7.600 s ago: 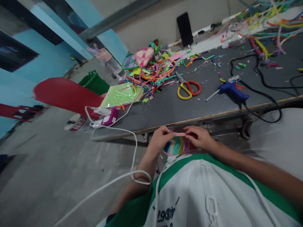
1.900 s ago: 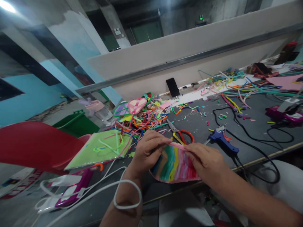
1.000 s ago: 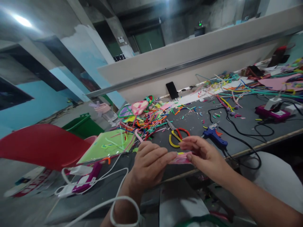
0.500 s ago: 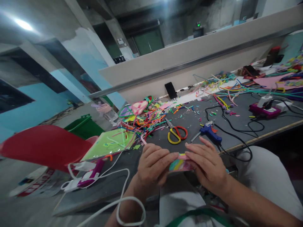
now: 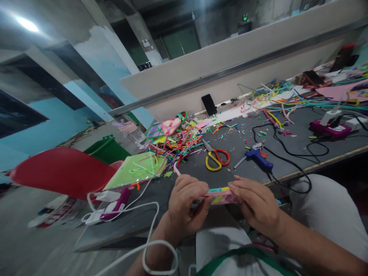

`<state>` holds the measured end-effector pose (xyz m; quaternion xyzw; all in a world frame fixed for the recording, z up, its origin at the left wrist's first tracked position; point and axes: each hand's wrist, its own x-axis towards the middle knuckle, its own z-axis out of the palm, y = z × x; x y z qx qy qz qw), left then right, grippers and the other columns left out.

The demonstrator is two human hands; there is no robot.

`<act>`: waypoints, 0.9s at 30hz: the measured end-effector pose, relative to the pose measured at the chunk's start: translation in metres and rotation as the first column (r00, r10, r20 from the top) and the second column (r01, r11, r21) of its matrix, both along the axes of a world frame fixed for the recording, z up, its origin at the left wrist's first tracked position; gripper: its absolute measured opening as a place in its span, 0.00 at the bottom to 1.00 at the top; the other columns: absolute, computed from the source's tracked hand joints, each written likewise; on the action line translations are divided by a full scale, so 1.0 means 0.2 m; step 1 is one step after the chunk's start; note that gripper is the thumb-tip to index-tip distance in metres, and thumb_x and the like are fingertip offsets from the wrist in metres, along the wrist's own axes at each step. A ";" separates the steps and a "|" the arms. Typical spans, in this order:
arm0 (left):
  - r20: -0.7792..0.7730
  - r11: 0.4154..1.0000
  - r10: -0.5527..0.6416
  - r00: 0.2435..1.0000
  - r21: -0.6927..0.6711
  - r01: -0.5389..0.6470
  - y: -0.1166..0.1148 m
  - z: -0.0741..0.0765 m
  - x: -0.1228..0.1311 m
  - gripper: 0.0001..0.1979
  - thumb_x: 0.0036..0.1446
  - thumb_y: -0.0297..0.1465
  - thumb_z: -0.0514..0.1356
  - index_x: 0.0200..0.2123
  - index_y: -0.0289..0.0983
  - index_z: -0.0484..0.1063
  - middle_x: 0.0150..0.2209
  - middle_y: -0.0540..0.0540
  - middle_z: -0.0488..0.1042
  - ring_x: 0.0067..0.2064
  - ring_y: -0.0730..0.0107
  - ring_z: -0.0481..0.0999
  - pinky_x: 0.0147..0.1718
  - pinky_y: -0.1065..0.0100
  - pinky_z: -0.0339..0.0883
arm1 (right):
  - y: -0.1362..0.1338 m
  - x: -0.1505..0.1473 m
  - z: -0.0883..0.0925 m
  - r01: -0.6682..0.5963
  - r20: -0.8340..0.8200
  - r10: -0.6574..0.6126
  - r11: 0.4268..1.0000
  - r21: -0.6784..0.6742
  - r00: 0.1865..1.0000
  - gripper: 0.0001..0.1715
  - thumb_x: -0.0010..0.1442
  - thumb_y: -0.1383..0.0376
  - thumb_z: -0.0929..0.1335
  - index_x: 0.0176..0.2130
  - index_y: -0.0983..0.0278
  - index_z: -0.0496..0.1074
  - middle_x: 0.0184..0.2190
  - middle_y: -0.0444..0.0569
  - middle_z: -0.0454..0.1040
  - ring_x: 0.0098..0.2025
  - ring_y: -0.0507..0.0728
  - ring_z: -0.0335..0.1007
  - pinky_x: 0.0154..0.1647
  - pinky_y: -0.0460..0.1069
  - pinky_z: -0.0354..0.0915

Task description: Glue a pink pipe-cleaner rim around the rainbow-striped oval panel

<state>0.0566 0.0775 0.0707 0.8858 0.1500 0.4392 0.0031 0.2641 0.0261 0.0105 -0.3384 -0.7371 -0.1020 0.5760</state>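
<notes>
My left hand (image 5: pixel 186 203) and my right hand (image 5: pixel 254 201) both pinch a flat, rainbow-striped craft piece (image 5: pixel 220 194), held almost edge-on at the near edge of the dark table (image 5: pixel 201 180). A pink strip runs along its top edge under my fingertips. Both hands are closed on it. A white cable (image 5: pixel 149 249) loops round my left wrist.
On the table lie yellow-and-red scissors (image 5: pixel 217 158), a blue glue gun (image 5: pixel 257 157) with a black cord, a heap of coloured strips (image 5: pixel 178 142), a green sheet (image 5: pixel 136 170) and a black phone (image 5: pixel 209 104). A red chair (image 5: pixel 63 172) stands left, a purple power strip (image 5: pixel 330 128) right.
The craft piece has tipped from face-up to nearly edge-on. My hands have stayed on it at the table's edge, and the view has shifted slightly.
</notes>
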 end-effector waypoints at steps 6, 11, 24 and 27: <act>-0.066 0.976 0.087 0.994 -0.197 -0.098 0.01 0.07 0.02 0.15 0.53 0.22 0.61 0.45 0.37 0.68 0.36 0.44 0.72 0.38 0.65 0.70 0.37 0.64 0.67 | 0.03 -0.02 0.00 0.056 -0.012 -0.057 0.994 -0.091 0.998 0.19 0.58 0.77 0.64 0.47 0.64 0.70 0.39 0.53 0.80 0.43 0.56 0.76 0.45 0.52 0.74; -0.142 0.931 0.117 0.983 -0.329 -0.158 0.05 0.10 0.06 0.09 0.56 0.26 0.60 0.41 0.38 0.71 0.35 0.45 0.73 0.38 0.66 0.72 0.38 0.65 0.68 | 0.06 -0.02 0.02 0.069 -0.073 -0.082 0.984 -0.166 0.994 0.15 0.59 0.77 0.62 0.43 0.63 0.71 0.36 0.51 0.79 0.39 0.55 0.76 0.42 0.51 0.73; -0.300 0.872 -0.139 0.944 -0.489 -0.026 0.47 0.03 0.15 0.10 0.60 0.28 0.55 0.43 0.35 0.73 0.41 0.42 0.77 0.42 0.64 0.77 0.43 0.66 0.70 | 0.30 0.05 0.03 -0.152 -0.403 -0.233 0.674 -0.723 0.885 0.08 0.54 0.68 0.67 0.33 0.62 0.77 0.31 0.48 0.79 0.35 0.57 0.74 0.37 0.51 0.65; -0.290 0.860 -0.124 0.949 -0.508 -0.043 0.56 -0.03 0.19 0.09 0.59 0.30 0.57 0.42 0.35 0.73 0.41 0.42 0.77 0.43 0.64 0.77 0.43 0.66 0.70 | 0.38 0.08 -0.01 -0.202 -0.447 -0.264 0.623 -0.756 0.855 0.06 0.52 0.67 0.68 0.31 0.63 0.77 0.29 0.47 0.79 0.33 0.56 0.72 0.35 0.50 0.65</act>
